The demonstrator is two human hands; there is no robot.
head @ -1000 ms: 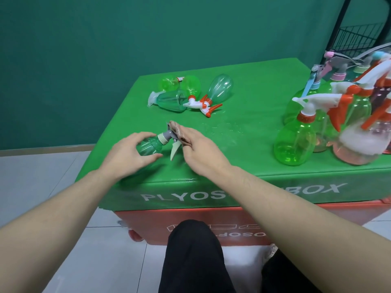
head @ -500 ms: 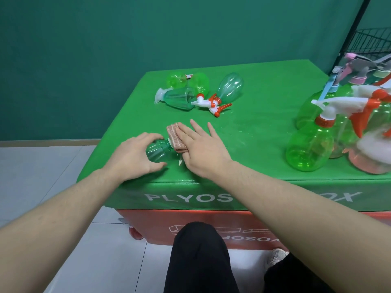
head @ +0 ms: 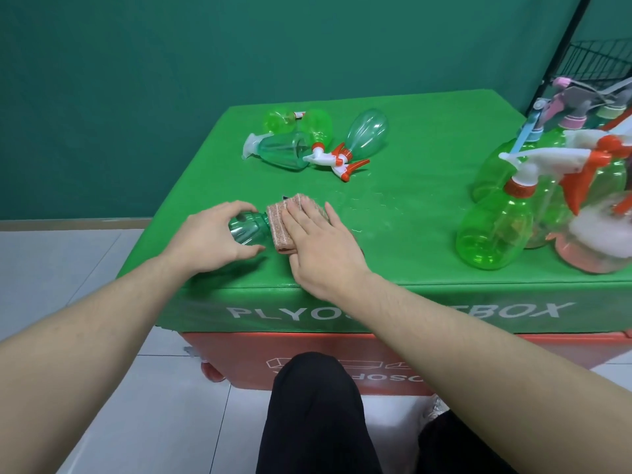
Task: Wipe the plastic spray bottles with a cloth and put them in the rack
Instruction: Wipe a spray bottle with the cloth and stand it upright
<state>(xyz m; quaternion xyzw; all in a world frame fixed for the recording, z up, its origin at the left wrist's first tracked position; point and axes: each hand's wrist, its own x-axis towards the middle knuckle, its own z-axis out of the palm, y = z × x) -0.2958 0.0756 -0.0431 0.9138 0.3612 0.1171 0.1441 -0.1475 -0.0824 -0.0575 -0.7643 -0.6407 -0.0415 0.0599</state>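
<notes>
Head view puts your left hand (head: 208,239) right at the near-left corner of the tabletop (head: 410,206), fingers and thumb curled round the body of a small teal spray bottle (head: 248,229) that lies on its side, and that grip looks like it's there to stop the bottle rolling while the other hand works. Your right hand (head: 319,249) lies flat, fingers straight and together, pressing a folded pinkish cloth (head: 278,227) down over the bottle's neck end; the spray head is hidden under cloth and palm, so you can't tell how it sits. Flat fingers make sense for a wipe, I'd say: pressure spread wide, cloth kept folded. Step in hand, by my reading, is wiping this one bottle, with racking not yet begun. Further back, a heap of lying bottles (head: 314,138), green and teal with white and orange triggers, waits well apart from your hands, probably the unwiped lot. Off to your right, a cluster of upright bottles (head: 496,227) stands near the tabletop's edge, green and pinkish, triggers crowded together. Behind them, the black wire rack (head: 595,63) shows at the frame's corner, a reach away across that cluster, so mind the triggers when you carry this one over.
</notes>
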